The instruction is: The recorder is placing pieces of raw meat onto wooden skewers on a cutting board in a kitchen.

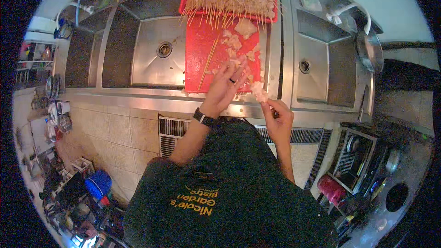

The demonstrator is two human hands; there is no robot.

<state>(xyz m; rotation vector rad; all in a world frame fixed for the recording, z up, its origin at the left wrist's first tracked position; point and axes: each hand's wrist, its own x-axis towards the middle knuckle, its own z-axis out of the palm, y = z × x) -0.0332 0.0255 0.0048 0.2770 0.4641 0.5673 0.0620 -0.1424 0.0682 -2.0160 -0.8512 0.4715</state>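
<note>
My right hand (278,117) grips a piece of pale raw meat (259,91), probably on a skewer whose stick is hidden by the fingers, over the sink's front edge. Fingers spread, my left hand (225,84) reaches over a red cutting board (200,51), at some pale meat pieces; whether it holds one is hard to tell. More raw meat pieces (231,41) lie on the board's right half. Two or so bare wooden skewers (208,62) lie slanted to the left of them. Behind the board, a red tray (182,5) holds a heap of skewered meat, sticks pointing towards me.
A stainless steel sink basin (148,58) with a drain lies left of the board, and a smaller basin (317,82) lies to the right. A steel pan (370,50) leans at the right basin's far side. Meat scraps dot the steel front edge (241,110).
</note>
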